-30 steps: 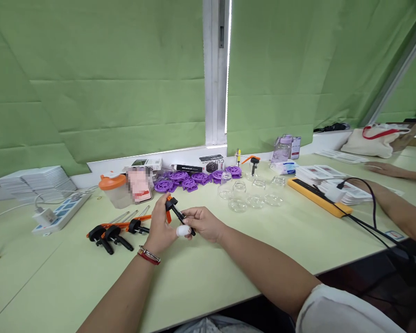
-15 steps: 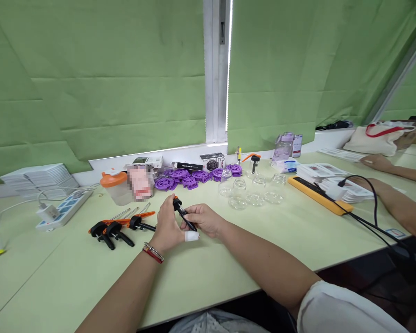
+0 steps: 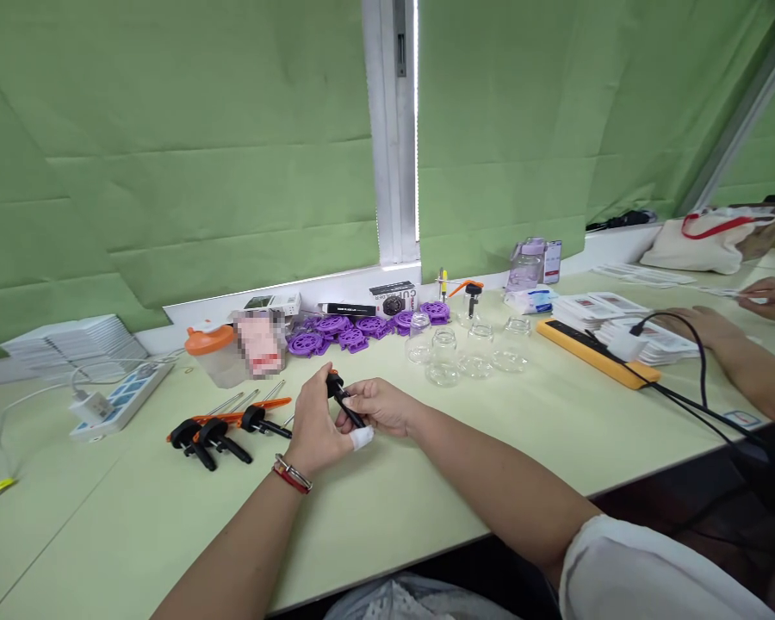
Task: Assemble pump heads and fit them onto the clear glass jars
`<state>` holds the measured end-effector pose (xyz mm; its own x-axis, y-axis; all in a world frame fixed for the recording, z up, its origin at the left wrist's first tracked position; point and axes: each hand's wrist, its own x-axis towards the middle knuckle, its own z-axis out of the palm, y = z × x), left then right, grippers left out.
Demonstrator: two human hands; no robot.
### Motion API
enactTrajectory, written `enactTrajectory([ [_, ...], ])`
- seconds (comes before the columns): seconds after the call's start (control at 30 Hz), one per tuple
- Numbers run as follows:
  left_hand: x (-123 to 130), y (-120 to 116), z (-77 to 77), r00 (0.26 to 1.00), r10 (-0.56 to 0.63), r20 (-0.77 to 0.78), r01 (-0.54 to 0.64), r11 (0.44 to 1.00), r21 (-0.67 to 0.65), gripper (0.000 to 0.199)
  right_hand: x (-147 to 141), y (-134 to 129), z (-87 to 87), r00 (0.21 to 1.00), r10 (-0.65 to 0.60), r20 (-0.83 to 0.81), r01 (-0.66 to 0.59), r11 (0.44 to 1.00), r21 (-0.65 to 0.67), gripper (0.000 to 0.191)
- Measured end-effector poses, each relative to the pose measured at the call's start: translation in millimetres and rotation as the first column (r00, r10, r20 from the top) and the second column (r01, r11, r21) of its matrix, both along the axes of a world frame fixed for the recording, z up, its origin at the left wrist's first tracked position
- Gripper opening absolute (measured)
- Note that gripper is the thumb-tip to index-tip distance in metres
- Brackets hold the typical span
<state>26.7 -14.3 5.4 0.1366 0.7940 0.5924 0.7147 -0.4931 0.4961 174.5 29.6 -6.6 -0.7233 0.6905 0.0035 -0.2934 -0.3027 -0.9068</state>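
Note:
My left hand [image 3: 318, 424], its thumb wrapped in white tape, grips the round head of a black tool [image 3: 351, 408] that has a bit of orange at its top. The fingers of my right hand [image 3: 380, 406] pinch the black shaft of that tool, which slants down to the right between both hands. Left of my hands lie several similar black pieces [image 3: 223, 437] with orange arms [image 3: 227, 418] and thin metal rods. Several clear glass jars [image 3: 444, 355] stand beyond my right hand.
Purple plastic parts [image 3: 352, 331] are heaped by the wall. An orange-lidded cup [image 3: 212, 343] stands behind the black pieces. White power strip [image 3: 124, 400] at left, yellow one [image 3: 587, 357] at right with black cables. Another person's hands [image 3: 703, 325] are near stacked cards [image 3: 646, 336].
My hands keep their hold on the black tool, with the left thumb slightly shifted. The view has turned a little. At the right, the other person's far hand has moved further right.

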Motion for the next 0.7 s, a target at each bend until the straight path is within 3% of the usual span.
enactTrajectory([
  [0.13, -2, 0, 0.3, 0.999, -0.031, -0.018, 0.031, 0.999, -0.040, 0.101, 8, 8, 3.9, 0.995, -0.026, 0.101, 0.019, 0.997, 0.072, 0.041],
  [0.2, -5, 1, -0.1, 0.998, -0.046, -0.054, 0.043, 0.998, -0.052, 0.103, 15, 17, 3.9, 0.975, -0.153, 0.159, 0.128, 0.979, 0.157, 0.034],
  [0.3, -8, 4, -1.0, 0.993, -0.040, -0.113, 0.033, 0.997, -0.064, 0.105, 27, 35, -3.6, 0.833, -0.487, 0.261, 0.384, 0.850, 0.360, 0.019],
  [0.33, -9, 5, -1.4, 0.991, -0.033, -0.128, 0.024, 0.997, -0.069, 0.104, 30, 41, -7.8, 0.768, -0.561, 0.309, 0.404, 0.799, 0.446, 0.015],
  [0.4, -11, 9, -2.4, 0.989, -0.011, -0.147, -0.001, 0.997, -0.080, 0.104, 34, 48, -16.8, 0.670, -0.635, 0.385, 0.320, 0.714, 0.622, 0.012],
  [0.5, -12, 13, -5.0, 0.985, 0.011, -0.170, -0.027, 0.995, -0.093, 0.104, 31, 50, -26.1, 0.616, -0.655, 0.438, 0.105, 0.619, 0.778, 0.017],
  [0.63, -13, 17, -9.3, 0.978, 0.014, -0.208, -0.033, 0.996, -0.088, 0.103, 18, 41, -25.0, 0.547, -0.675, 0.495, -0.122, 0.520, 0.845, 0.020],
  [0.7, -13, 18, -10.9, 0.972, 0.024, -0.235, -0.047, 0.995, -0.093, 0.102, 12, 38, -21.2, 0.489, -0.688, 0.536, -0.185, 0.518, 0.835, 0.016],
])
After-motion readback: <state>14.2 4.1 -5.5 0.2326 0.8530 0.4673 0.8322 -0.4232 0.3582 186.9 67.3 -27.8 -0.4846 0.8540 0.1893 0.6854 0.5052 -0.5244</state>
